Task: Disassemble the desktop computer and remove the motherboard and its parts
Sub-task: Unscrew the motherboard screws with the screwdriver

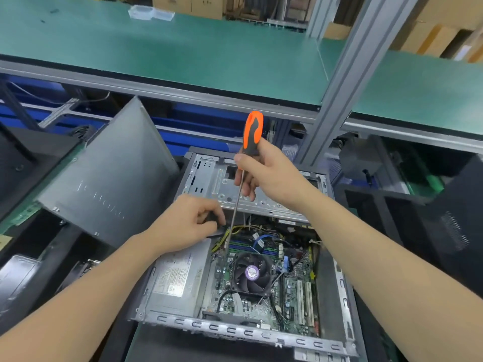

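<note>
Open computer case point(235, 331) lies flat, its motherboard point(261, 308) spread around the CPU fan point(251, 273). Right hand point(264, 173) grips the orange screwdriver point(252, 131) by its handle, high above the fan, with the tip at the fan's far-left corner. Left hand point(187, 224) curls round a black part point(212, 218) beyond the fan, to its left.

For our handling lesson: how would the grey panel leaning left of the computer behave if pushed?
The panel looks like thin sheet metal: probably stiff, fairly light. It stands tilted on edge, so a push may tip or slide it.
</note>
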The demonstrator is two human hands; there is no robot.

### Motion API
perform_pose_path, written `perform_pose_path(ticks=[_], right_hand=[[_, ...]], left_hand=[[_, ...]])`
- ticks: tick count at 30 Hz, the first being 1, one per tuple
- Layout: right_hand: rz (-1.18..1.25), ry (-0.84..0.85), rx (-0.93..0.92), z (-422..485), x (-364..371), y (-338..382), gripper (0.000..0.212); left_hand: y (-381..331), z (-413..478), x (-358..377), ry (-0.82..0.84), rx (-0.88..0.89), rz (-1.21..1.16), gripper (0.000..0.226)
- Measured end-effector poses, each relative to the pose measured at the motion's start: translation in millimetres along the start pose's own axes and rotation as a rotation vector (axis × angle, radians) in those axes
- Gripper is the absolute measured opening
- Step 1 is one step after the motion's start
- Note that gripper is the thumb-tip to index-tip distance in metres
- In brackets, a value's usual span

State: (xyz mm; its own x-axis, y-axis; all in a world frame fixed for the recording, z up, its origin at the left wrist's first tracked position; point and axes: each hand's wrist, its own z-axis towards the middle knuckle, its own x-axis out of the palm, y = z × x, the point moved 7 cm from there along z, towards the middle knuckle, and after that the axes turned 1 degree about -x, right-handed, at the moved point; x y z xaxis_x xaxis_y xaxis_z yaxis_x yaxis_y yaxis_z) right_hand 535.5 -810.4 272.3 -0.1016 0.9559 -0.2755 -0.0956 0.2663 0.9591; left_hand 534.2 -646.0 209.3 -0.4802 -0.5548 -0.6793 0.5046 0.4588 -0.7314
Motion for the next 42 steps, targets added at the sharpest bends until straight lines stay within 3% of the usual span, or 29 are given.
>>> perform_pose_path(ticks=[5, 10, 20, 28, 30, 33, 34, 36, 39, 42], right_hand=[[-0.017, -0.126, -0.038, -21, -47, 34, 0.013], [-0.025, -0.248, -0.091, -48, -95, 67, 0.012], [0.012, -0.338, -0.133, -85, -130, 78, 0.01], [-0.102, -0.421, -0.134, -99, -141, 76, 0.01], [-0.164, -0.434, -0.127, -102, -142, 75, 0.011], [-0.264, -0.452, -0.088, -109, -138, 67, 0.01], [-0.295, -0.457, -0.076, -112, -136, 64, 0.009], [-0.349, -0.463, -0.063, -118, -131, 59, 0.009], [-0.462, -0.462, -0.068, -126, -123, 54, 0.011], [-0.536, -0.454, -0.056, -134, -114, 47, 0.012]], left_hand=[[-21, -10, 28, 0.16, 0.011, 0.102, 0.008], [-38, -4, 46, 0.271, -0.004, 0.316, 0.041], [-49, 6, 73, 0.168, -0.048, 0.13, 0.022], [-43, 9, 80, 0.247, -0.105, 0.242, 0.014], [-37, 8, 86, 0.291, -0.266, 0.049, 0.021], [-43, 0, 122, 0.427, -0.572, -0.656, 0.019], [-48, -2, 133, 0.452, -0.617, -0.795, 0.018], [-54, -2, 150, 0.502, -0.648, -0.854, 0.017], [-71, 9, 171, 0.55, -0.475, -0.519, 0.025], [-86, 23, 198, 0.595, -0.052, 0.18, 0.027]])
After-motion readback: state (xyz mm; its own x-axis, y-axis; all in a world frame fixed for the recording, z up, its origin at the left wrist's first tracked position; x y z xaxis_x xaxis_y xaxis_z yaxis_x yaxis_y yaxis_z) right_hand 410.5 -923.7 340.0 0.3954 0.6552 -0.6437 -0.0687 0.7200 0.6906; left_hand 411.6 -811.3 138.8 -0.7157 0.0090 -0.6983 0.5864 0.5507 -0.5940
